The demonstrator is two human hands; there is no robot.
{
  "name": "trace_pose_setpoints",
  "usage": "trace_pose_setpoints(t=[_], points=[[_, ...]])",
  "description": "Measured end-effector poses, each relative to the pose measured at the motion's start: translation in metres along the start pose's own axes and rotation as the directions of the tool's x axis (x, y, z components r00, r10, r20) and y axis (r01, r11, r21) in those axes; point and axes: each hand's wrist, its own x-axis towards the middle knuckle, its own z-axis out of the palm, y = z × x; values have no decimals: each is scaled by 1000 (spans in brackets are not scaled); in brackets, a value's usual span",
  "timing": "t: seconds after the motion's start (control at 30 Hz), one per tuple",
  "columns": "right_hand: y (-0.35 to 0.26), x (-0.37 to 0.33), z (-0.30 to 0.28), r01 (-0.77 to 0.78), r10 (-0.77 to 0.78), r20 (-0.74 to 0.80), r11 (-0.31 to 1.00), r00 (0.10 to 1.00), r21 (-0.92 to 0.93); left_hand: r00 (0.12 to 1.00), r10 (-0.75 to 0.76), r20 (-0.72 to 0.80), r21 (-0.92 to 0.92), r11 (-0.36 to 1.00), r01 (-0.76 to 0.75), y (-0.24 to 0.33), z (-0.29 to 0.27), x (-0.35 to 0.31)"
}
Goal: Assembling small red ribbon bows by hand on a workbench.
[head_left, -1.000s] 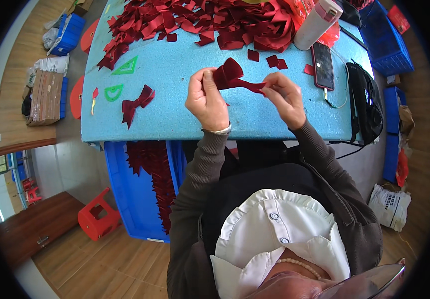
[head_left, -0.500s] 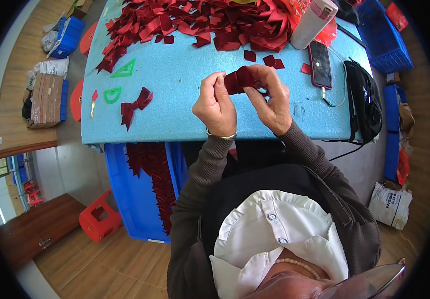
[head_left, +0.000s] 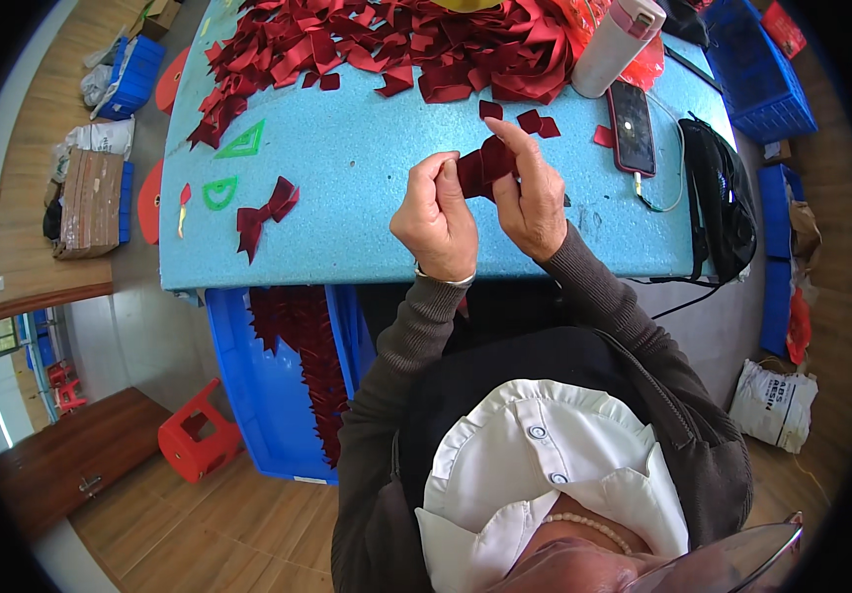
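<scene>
Between my two hands, above the near part of the blue table (head_left: 347, 222), is a dark red velvet ribbon bow (head_left: 481, 170). My left hand (head_left: 436, 219) pinches its left end between thumb and fingers. On its right side, my right hand (head_left: 533, 198) grips it with bent fingers, the index finger lifted along the upper edge. Fingers cover part of the folds. A finished-looking red bow (head_left: 267, 217) with two tails lies on the table to the left. Small red ribbon squares (head_left: 538, 124) lie just beyond my right hand.
A large heap of red ribbon pieces (head_left: 386, 44) covers the far side. At right stand a white bottle (head_left: 616, 47), a phone (head_left: 632, 128) on a cable and a black bag (head_left: 718, 203). Green rulers (head_left: 241, 139) lie left. Below the edge, a blue crate (head_left: 263, 415) holds red bows.
Both hands have shifted slightly, the left one to the right. My right index finger has risen and straightened, and the bow between my hands has turned.
</scene>
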Motion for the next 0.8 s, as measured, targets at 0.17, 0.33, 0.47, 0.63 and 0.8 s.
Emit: trace_pose_setpoints(t=[0.17,0.33,0.47,0.63,0.8], points=[[5,-3,3,8,-8,12,1000,1000,-3,1000,23,14,-5,1000,-23,-1,4,1],[8,-3,6,-134,131,47,989,990,69,999,-28,24,-58,998,29,-2,2,2],[15,-10,17,-158,163,-30,980,986,120,984,-172,37,-208,962,176,-11,4,2],[23,-13,31,-229,263,-132,946,956,228,874,-459,158,-539,702,466,-5,-1,3],[33,-9,35,-343,434,-127,833,892,435,897,-410,168,-395,805,442,-19,-7,-14]])
